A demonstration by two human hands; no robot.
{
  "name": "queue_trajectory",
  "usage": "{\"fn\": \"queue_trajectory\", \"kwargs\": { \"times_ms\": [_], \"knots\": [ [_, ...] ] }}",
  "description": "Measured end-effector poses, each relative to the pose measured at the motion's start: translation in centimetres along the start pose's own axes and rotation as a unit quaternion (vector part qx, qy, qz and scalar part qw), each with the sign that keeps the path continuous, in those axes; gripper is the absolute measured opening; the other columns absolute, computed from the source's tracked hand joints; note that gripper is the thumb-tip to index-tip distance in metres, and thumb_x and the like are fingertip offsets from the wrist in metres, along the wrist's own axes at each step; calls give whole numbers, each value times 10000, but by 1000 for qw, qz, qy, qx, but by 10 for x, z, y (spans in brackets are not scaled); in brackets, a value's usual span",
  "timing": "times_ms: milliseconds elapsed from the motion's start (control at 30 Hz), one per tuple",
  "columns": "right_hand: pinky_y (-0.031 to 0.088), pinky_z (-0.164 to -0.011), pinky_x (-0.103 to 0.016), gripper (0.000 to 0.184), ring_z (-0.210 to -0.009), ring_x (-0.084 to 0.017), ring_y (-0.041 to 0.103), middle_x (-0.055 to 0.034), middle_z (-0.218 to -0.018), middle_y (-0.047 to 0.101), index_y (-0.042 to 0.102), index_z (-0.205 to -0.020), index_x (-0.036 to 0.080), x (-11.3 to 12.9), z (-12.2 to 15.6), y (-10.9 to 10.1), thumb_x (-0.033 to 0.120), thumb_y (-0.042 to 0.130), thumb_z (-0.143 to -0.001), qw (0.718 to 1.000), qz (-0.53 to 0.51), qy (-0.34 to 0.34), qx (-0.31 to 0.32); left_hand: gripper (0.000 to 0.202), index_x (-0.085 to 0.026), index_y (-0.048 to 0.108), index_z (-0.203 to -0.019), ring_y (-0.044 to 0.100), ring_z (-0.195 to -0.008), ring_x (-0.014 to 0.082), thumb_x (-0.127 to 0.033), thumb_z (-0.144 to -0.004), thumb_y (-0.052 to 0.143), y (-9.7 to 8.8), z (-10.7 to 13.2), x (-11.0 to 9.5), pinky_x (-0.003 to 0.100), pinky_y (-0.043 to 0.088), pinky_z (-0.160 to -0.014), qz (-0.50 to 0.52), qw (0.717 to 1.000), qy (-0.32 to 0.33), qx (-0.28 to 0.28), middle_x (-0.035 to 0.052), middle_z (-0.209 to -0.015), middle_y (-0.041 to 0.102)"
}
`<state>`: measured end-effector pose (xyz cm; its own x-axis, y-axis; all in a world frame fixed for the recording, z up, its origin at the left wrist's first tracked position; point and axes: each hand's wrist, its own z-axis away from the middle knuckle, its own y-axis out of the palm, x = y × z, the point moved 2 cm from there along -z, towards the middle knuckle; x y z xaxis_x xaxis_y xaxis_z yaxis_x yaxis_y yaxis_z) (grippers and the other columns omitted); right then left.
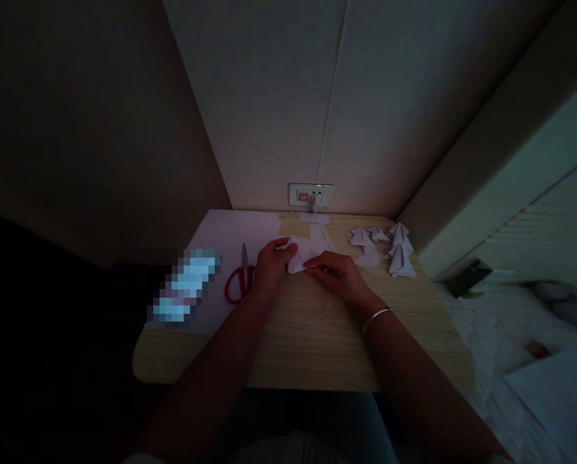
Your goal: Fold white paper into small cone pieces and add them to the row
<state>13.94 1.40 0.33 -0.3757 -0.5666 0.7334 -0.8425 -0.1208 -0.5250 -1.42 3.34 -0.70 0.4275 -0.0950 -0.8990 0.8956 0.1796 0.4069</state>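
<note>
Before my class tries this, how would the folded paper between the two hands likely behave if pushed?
The folded paper is probably light, as the left hand and right hand seem merely to pinch it. Its folds may stiffen it somewhat, though it could still crumple. Its flat, angular outline suggests sliding rather than rolling.

Lit screen point(186, 287) is pixel mush, left hand point(271, 265) hides a bit of the red-handled scissors point(244, 269) and folded paper point(296, 262).
</note>
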Motion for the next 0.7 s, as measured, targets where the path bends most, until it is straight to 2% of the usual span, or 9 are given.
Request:
{"fn": "queue_trajectory", "kwargs": {
  "times_ms": [133, 200, 267, 367, 500, 567, 633, 700],
  "knots": [
    [508, -655, -276, 150, -706, -154, 644, -27, -809, 705, 705, -866, 229, -1, 0, -2, 324, 607, -805, 997, -22, 23, -69, 498, -237, 467, -1052, 586, -582, 98, -275, -632, 733, 7, 9, -7, 210, 453, -557, 13, 995, 49, 86, -35, -696, 626],
    [515, -657, -283, 146, -707, -158, 647, -27, -807, 707, 706, -864, 229, -2, 1, -6, 320, 609, -803, 992, -10, 22, -125, 498, -251, 464, -1036, 623, -681, 110, -262, -623, 742, 10, 10, -9, 231, 482, -631, 12, 989, 66, 135, -18, -795, 651],
    [520, -651, -285, 147, -703, -158, 648, -30, -808, 708, 705, -869, 226, -2, 3, -10, 314, 606, -805, 984, 11, 23, -174, 464, -231, 518, -974, 638, -768, 121, -244, -582, 765, 11, 10, -8, 242, 493, -691, -12, 984, 80, 158, 7, -905, 659],
    [526, -653, -287, 156, -701, -158, 652, -31, -817, 712, 706, -885, 230, -2, 4, -14, 307, 589, -817, 976, 53, 16, -211, 358, -195, 619, -891, 638, -750, 121, -251, -569, 765, 9, 9, -8, 237, 500, -679, -81, 983, 94, 138, 21, -924, 666],
    [531, -683, -284, 162, -736, -162, 663, -29, -847, 719, 708, -894, 235, -1, 5, -14, 297, 574, -828, 973, 92, 2, -212, 279, -182, 668, -896, 577, -506, 93, -317, -654, 702, 8, 14, -11, 210, 471, -497, -147, 980, 89, 97, -21, -628, 632],
    [533, -692, -281, 167, -746, -161, 666, -28, -861, 721, 706, -908, 234, 0, 5, -13, 290, 568, -833, 973, 97, 1, -209, 293, -181, 669, -912, 543, -437, 84, -335, -664, 697, 9, 17, -11, 201, 445, -439, -156, 979, 91, 90, -36, -566, 608],
    [535, -697, -278, 170, -746, -159, 668, -28, -867, 721, 702, -918, 233, 0, 5, -12, 287, 564, -836, 974, 94, 3, -208, 296, -177, 671, -897, 570, -468, 90, -334, -651, 712, 10, 19, -10, 207, 467, -467, -147, 980, 93, 93, -25, -597, 634],
    [537, -702, -281, 171, -745, -158, 668, -28, -867, 721, 700, -920, 233, 0, 6, -11, 289, 560, -838, 975, 88, 6, -202, 294, -176, 673, -888, 617, -559, 105, -323, -638, 726, 11, 19, -6, 227, 508, -557, -126, 982, 94, 102, -7, -672, 671]
  ]
}}
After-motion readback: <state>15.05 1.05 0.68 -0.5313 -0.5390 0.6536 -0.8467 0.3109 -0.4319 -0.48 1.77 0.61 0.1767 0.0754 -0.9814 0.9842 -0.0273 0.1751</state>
